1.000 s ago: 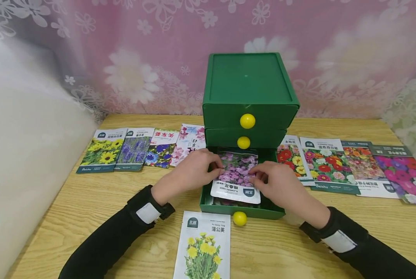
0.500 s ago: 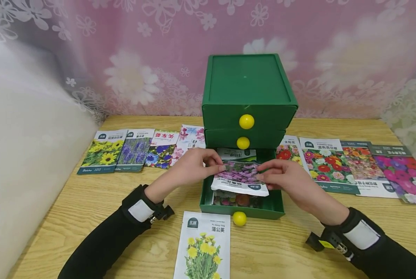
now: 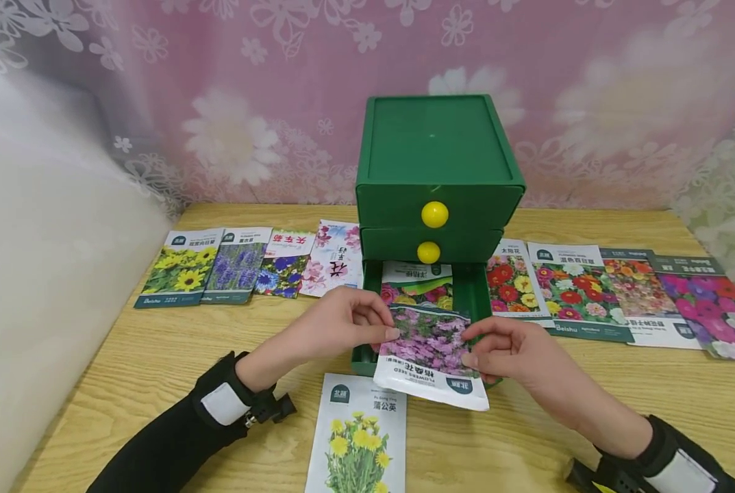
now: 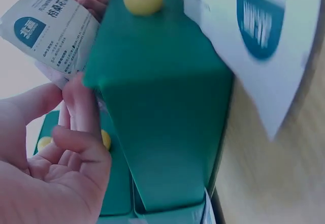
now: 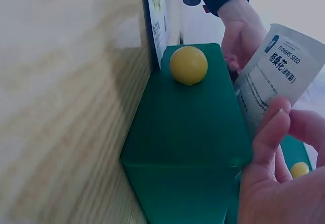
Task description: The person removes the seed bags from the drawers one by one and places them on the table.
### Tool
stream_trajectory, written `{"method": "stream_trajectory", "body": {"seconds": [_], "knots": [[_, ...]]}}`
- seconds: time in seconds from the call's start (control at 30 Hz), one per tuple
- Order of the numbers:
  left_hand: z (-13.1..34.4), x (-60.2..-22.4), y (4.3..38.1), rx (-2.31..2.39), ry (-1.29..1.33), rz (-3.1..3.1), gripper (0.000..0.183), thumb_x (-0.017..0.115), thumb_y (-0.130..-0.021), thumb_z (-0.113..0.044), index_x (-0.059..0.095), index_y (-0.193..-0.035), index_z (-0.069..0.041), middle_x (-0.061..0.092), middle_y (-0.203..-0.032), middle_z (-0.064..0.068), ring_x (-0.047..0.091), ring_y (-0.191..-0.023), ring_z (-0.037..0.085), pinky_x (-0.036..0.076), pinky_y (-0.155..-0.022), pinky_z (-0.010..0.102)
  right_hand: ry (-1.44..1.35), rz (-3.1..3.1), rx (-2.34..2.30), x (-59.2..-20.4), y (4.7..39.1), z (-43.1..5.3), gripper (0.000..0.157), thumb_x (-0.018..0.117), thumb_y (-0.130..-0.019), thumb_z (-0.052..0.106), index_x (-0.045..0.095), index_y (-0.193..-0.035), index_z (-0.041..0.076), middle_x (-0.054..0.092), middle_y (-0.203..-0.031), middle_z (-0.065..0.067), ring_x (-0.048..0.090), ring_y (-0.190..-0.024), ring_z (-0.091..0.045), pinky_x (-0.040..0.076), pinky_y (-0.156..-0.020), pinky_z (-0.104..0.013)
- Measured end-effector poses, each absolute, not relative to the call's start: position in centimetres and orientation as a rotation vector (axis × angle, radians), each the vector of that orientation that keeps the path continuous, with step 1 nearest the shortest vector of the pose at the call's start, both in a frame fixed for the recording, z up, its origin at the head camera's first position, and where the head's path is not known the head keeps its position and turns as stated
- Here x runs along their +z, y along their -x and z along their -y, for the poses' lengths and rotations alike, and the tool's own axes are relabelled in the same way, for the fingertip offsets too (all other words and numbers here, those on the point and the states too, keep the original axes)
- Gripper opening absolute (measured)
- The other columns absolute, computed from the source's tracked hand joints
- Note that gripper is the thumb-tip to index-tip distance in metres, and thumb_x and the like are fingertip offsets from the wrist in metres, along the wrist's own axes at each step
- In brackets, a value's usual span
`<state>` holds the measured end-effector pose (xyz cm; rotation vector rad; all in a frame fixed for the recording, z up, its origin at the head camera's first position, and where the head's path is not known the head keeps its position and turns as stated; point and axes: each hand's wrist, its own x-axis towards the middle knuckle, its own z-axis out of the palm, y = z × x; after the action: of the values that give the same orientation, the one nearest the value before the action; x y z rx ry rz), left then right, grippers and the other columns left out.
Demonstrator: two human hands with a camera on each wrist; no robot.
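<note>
A seed packet with purple-pink flowers (image 3: 429,342) is held between both hands over the pulled-out bottom drawer of a green drawer cabinet (image 3: 441,144). My left hand (image 3: 336,325) pinches its left edge between thumb and fingers. The right hand (image 3: 521,352) pinches the opposite edge. In the wrist views the packet's printed back (image 5: 274,71) shows, tilted above the drawer front (image 4: 162,46). Inside the drawer lies another seed packet (image 3: 419,281) with pink and yellow flowers, partly covered by the held one. A dandelion seed packet (image 3: 357,431) lies flat on the table in front.
Several seed packets lie in a row left of the cabinet, among them a yellow-flower packet (image 3: 179,267). More stand in a row on the right, such as a mixed zinnia packet (image 3: 579,291). Yellow knobs (image 3: 434,214) stick out from the upper drawers. A floral curtain (image 3: 318,89) hangs behind.
Both hands have lifted the purple-pink flower packet out of the drawer and drawn it toward the front. The packet beneath it in the drawer has come into view.
</note>
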<state>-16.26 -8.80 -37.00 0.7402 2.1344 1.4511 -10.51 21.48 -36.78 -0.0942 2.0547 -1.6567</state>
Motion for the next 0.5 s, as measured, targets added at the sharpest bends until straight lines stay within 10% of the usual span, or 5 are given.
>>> {"method": "stream_trajectory", "body": {"seconds": [0.3, 0.5], "knots": [[8.9, -36.6, 14.2, 1.513, -0.681, -1.988, 0.011, 0.075, -0.091, -0.016, 0.076, -0.097, -0.006, 0.073, -0.076, 0.005, 0.070, -0.074, 0.038, 0.040, -0.052, 0.024, 0.157, -2.087, -1.661, -36.7, 7.9, -22.1, 0.034, 0.069, -0.094, 0.009, 0.060, -0.123, -0.007, 0.069, -0.096, -0.013, 0.069, -0.083, -0.023, 0.058, -0.072, -0.037], [9.1, -36.1, 12.9, 1.522, -0.751, -1.855, 0.011, 0.075, -0.090, -0.011, 0.079, -0.097, -0.004, 0.073, -0.076, 0.009, 0.071, -0.073, 0.037, 0.057, -0.068, 0.041, 0.202, -2.074, -1.618, -36.9, 6.1, -22.7, 0.029, 0.070, -0.093, 0.009, 0.065, -0.118, -0.005, 0.070, -0.096, -0.013, 0.067, -0.080, -0.023, 0.057, -0.070, -0.032]]}}
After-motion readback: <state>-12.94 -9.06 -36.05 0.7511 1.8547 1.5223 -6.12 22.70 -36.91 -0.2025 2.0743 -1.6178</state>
